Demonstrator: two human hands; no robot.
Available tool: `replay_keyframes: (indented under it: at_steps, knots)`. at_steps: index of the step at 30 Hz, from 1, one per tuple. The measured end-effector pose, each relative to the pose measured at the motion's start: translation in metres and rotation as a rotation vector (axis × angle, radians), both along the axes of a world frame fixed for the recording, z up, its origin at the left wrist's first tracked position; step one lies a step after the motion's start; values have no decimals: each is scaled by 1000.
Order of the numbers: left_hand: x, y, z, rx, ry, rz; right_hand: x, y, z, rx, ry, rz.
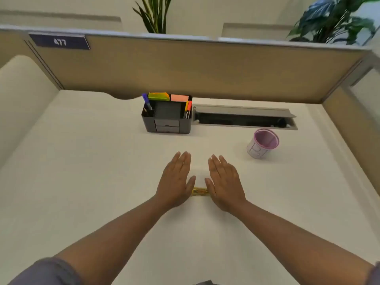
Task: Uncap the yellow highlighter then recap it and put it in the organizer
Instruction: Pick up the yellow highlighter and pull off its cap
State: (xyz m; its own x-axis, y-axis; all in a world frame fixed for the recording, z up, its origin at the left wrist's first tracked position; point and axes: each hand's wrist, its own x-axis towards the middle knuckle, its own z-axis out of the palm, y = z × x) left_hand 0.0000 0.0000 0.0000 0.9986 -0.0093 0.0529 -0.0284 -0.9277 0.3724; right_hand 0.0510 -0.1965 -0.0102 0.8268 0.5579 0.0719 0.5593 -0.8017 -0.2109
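Note:
The yellow highlighter lies crosswise on the white desk, only its middle showing between my two hands. My left hand rests flat, palm down, over its left end, fingers straight and together. My right hand lies flat the same way over its right end. Neither hand grips the highlighter. Whether its cap is on is hidden. The black organizer stands further back on the desk, with pens, markers and sticky notes in its compartments.
A pink-rimmed cup stands to the right, beyond my right hand. An open cable tray sits in the desk beside the organizer. Tan partition walls close the desk at the back and both sides.

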Motion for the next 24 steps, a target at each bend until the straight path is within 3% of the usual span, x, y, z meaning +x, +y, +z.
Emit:
replay_keyframes:
  at_steps: [6, 14, 18, 24]
  knots:
    - [-22, -2, -30, -269, 147, -98, -23, -11, -35, 80, 220, 111]
    - [-7, -2, -38, -332, 107, -167, -21, -15, -47, 198, 269, 147]
    - [2, -3, -35, -453, 202, -54, -12, -12, -46, 312, 332, 84]
    - [13, 3, -27, -826, 343, 116, -4, 2, -36, 571, 566, -84]
